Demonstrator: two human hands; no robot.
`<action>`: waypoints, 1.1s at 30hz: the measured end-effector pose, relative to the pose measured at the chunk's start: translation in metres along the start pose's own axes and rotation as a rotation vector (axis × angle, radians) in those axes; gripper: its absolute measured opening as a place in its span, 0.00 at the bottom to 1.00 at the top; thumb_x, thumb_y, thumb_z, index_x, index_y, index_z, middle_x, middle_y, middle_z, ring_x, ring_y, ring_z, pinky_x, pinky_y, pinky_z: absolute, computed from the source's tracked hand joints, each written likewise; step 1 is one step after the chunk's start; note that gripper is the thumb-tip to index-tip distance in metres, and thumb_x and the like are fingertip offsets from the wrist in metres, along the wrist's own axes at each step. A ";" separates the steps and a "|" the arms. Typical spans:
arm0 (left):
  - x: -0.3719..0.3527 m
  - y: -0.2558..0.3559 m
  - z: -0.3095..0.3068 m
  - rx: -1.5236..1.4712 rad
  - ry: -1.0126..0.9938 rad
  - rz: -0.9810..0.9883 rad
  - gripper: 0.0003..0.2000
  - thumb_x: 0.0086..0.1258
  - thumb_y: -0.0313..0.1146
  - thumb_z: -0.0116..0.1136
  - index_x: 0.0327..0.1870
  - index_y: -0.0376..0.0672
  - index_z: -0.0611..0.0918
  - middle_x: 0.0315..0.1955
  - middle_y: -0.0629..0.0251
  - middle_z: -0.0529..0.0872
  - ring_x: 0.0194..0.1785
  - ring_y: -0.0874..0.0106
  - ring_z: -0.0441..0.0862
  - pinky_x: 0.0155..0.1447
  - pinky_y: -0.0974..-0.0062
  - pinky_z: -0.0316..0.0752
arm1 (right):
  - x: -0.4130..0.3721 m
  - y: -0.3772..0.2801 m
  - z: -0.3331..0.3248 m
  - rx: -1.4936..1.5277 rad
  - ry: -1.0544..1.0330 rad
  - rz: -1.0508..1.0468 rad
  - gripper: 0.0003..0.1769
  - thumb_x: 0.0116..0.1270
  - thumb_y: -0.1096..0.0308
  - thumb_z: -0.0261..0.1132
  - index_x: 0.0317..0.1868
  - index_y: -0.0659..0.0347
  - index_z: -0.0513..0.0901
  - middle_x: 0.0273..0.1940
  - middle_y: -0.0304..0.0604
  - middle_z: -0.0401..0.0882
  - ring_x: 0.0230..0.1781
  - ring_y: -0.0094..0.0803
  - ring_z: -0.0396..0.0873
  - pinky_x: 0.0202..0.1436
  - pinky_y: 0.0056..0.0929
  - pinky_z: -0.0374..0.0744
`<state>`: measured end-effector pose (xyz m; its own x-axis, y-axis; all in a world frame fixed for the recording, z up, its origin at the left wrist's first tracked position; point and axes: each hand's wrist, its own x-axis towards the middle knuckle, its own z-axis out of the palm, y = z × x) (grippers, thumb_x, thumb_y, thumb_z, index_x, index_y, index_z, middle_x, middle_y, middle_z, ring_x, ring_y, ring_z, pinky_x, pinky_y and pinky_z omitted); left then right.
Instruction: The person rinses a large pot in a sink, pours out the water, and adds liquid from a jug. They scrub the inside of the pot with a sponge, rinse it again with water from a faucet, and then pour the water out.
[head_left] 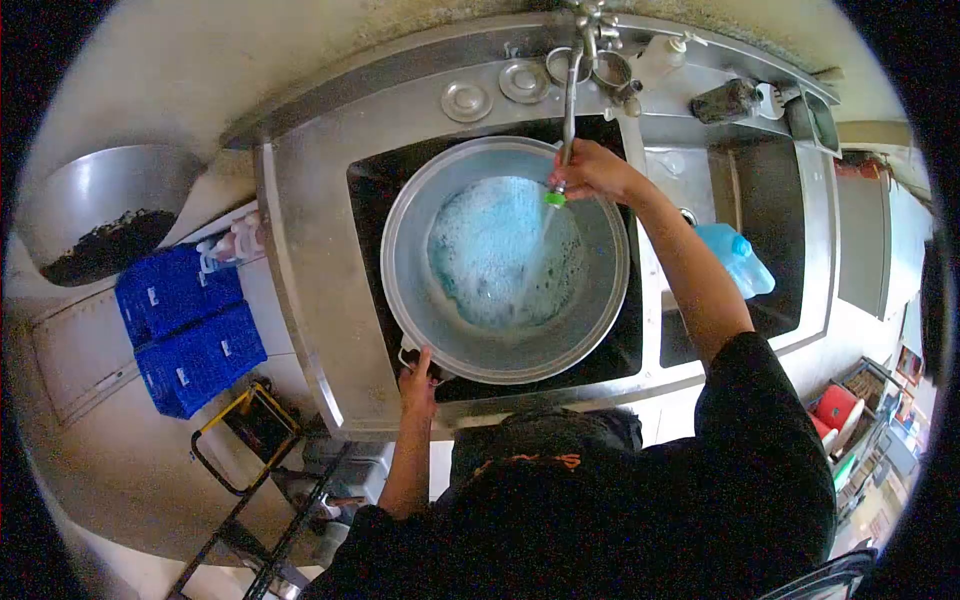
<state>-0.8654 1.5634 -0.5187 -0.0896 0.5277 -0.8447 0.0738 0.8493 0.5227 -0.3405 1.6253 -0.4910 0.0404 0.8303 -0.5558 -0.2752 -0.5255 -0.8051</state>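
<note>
1. While water runs from above, a wide metal basin (602, 310) is seen resting in the left bowl of a steel sink (300, 250), nearly filling it; pale blue foamy water (490, 250) lies in its bottom.
2. The left hand (418, 378) is clamped on the basin at its near rim, where a small handle shows; the fingertips are curled under and hidden.
3. The right hand (592, 170) is closed around the lower end of the tap spout (570, 90), just above a green nozzle (554, 198); its palm side cannot be seen.
4. A blue plastic bottle (738, 258) is seen lying in the right bowl, partly hidden by the right forearm.
5. Two round metal discs (467, 100) are set on the sink's back ledge; a dark object (725, 100) further right is too blurred to name.
6. Blue crates (190, 330) are placed left of the sink, with a grey bowl (100, 210) of dark material beyond them.
7. The person's dark clothing blocks the lower frame, and the corners are cut off in black by the lens.
</note>
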 end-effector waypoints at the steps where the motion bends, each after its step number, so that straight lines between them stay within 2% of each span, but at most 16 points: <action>1: -0.010 0.006 0.000 0.002 0.013 -0.005 0.19 0.58 0.43 0.73 0.39 0.47 0.74 0.33 0.71 0.77 0.30 0.79 0.74 0.27 0.80 0.66 | -0.001 -0.010 0.008 0.050 0.022 0.033 0.13 0.62 0.68 0.65 0.43 0.60 0.72 0.35 0.43 0.83 0.26 0.28 0.80 0.26 0.24 0.80; 2: -0.017 0.014 0.001 0.004 0.024 -0.006 0.18 0.58 0.42 0.74 0.37 0.48 0.73 0.30 0.72 0.76 0.27 0.81 0.73 0.25 0.81 0.64 | -0.006 -0.017 0.010 -0.024 -0.075 0.023 0.12 0.64 0.70 0.66 0.45 0.60 0.73 0.39 0.40 0.81 0.36 0.26 0.82 0.37 0.24 0.83; 5: -0.049 0.049 0.003 -0.004 -0.045 0.051 0.17 0.59 0.39 0.73 0.34 0.49 0.71 0.23 0.76 0.72 0.22 0.83 0.70 0.21 0.84 0.59 | -0.003 -0.018 0.012 -0.046 -0.084 0.028 0.14 0.64 0.68 0.67 0.46 0.59 0.72 0.40 0.40 0.81 0.41 0.29 0.82 0.41 0.27 0.84; 6: -0.069 0.065 0.018 -0.030 0.044 0.035 0.17 0.60 0.35 0.73 0.34 0.50 0.70 0.19 0.79 0.70 0.19 0.85 0.66 0.19 0.83 0.58 | -0.006 -0.022 0.010 -0.089 -0.090 0.040 0.14 0.64 0.67 0.67 0.46 0.59 0.72 0.41 0.41 0.81 0.42 0.29 0.82 0.42 0.27 0.84; 8: -0.089 0.085 0.023 0.027 0.019 0.078 0.17 0.60 0.32 0.72 0.32 0.51 0.69 0.19 0.81 0.68 0.19 0.85 0.65 0.19 0.83 0.57 | -0.018 -0.031 0.006 -0.167 -0.093 0.064 0.15 0.64 0.65 0.67 0.46 0.59 0.72 0.42 0.41 0.81 0.43 0.30 0.83 0.43 0.28 0.84; 11: -0.114 0.113 0.039 0.080 0.026 0.099 0.18 0.61 0.29 0.71 0.31 0.53 0.67 0.19 0.82 0.66 0.19 0.86 0.63 0.19 0.84 0.56 | -0.018 -0.030 0.003 -0.090 -0.115 0.076 0.17 0.63 0.64 0.68 0.47 0.59 0.72 0.42 0.42 0.81 0.44 0.31 0.83 0.45 0.29 0.84; 12: -0.120 0.121 0.046 0.092 0.034 0.103 0.19 0.61 0.28 0.70 0.30 0.53 0.66 0.19 0.82 0.66 0.18 0.86 0.63 0.18 0.84 0.56 | -0.023 -0.035 0.014 0.035 -0.065 0.070 0.16 0.64 0.65 0.67 0.47 0.60 0.72 0.42 0.42 0.81 0.43 0.32 0.83 0.46 0.30 0.84; 15: -0.129 0.132 0.059 0.105 0.041 0.133 0.21 0.59 0.27 0.71 0.30 0.54 0.65 0.19 0.82 0.65 0.19 0.86 0.62 0.19 0.85 0.56 | -0.004 -0.024 0.018 0.094 -0.159 0.029 0.16 0.65 0.67 0.66 0.48 0.61 0.71 0.42 0.42 0.81 0.43 0.31 0.83 0.46 0.30 0.84; 16: -0.132 0.137 0.067 0.085 0.021 0.153 0.21 0.59 0.26 0.71 0.30 0.55 0.64 0.19 0.82 0.64 0.19 0.86 0.62 0.18 0.86 0.56 | -0.012 -0.034 0.027 0.117 -0.081 0.046 0.15 0.65 0.69 0.65 0.48 0.63 0.71 0.42 0.42 0.81 0.42 0.31 0.83 0.45 0.29 0.84; 19: -0.140 0.153 0.084 0.059 -0.029 0.184 0.22 0.59 0.25 0.71 0.30 0.55 0.64 0.19 0.82 0.64 0.19 0.87 0.62 0.18 0.86 0.55 | -0.023 -0.043 0.018 0.028 -0.131 0.090 0.16 0.64 0.68 0.66 0.48 0.61 0.71 0.42 0.41 0.82 0.42 0.29 0.83 0.44 0.28 0.84; 20: -0.141 0.157 0.086 0.071 -0.041 0.176 0.22 0.59 0.25 0.71 0.29 0.55 0.64 0.19 0.82 0.64 0.19 0.87 0.62 0.18 0.86 0.55 | -0.030 -0.049 0.013 -0.102 -0.094 0.152 0.17 0.62 0.68 0.67 0.48 0.59 0.72 0.42 0.40 0.82 0.41 0.28 0.82 0.41 0.27 0.84; 23: -0.145 0.164 0.093 0.092 -0.028 0.165 0.22 0.59 0.24 0.70 0.27 0.55 0.64 0.18 0.82 0.64 0.18 0.87 0.61 0.18 0.87 0.54 | -0.020 -0.028 -0.023 -0.347 -0.105 0.120 0.17 0.61 0.67 0.68 0.47 0.57 0.72 0.41 0.39 0.82 0.40 0.28 0.82 0.38 0.26 0.84; 27: -0.143 0.168 0.092 0.099 -0.084 0.172 0.22 0.59 0.24 0.70 0.25 0.55 0.63 0.18 0.82 0.64 0.17 0.88 0.61 0.18 0.86 0.54 | -0.014 -0.017 -0.032 -0.508 -0.059 0.085 0.17 0.59 0.69 0.68 0.47 0.59 0.72 0.37 0.39 0.81 0.35 0.27 0.81 0.33 0.24 0.83; 30: -0.143 0.165 0.091 0.109 -0.054 0.195 0.22 0.59 0.24 0.70 0.25 0.55 0.64 0.18 0.83 0.63 0.17 0.88 0.61 0.18 0.86 0.55 | -0.010 -0.012 -0.033 -0.426 -0.058 0.071 0.16 0.60 0.69 0.68 0.46 0.59 0.72 0.37 0.39 0.81 0.34 0.26 0.80 0.32 0.24 0.83; 33: -0.147 0.168 0.097 0.103 -0.020 0.193 0.22 0.58 0.23 0.70 0.27 0.55 0.64 0.17 0.83 0.62 0.17 0.87 0.61 0.19 0.86 0.56 | -0.016 -0.012 -0.024 -0.157 -0.190 0.005 0.16 0.61 0.68 0.68 0.46 0.58 0.72 0.37 0.39 0.81 0.33 0.26 0.80 0.32 0.24 0.83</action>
<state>-0.7430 1.6271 -0.3177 -0.0439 0.6788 -0.7330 0.1888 0.7261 0.6612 -0.3149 1.6138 -0.4773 -0.1462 0.8397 -0.5230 -0.1221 -0.5399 -0.8328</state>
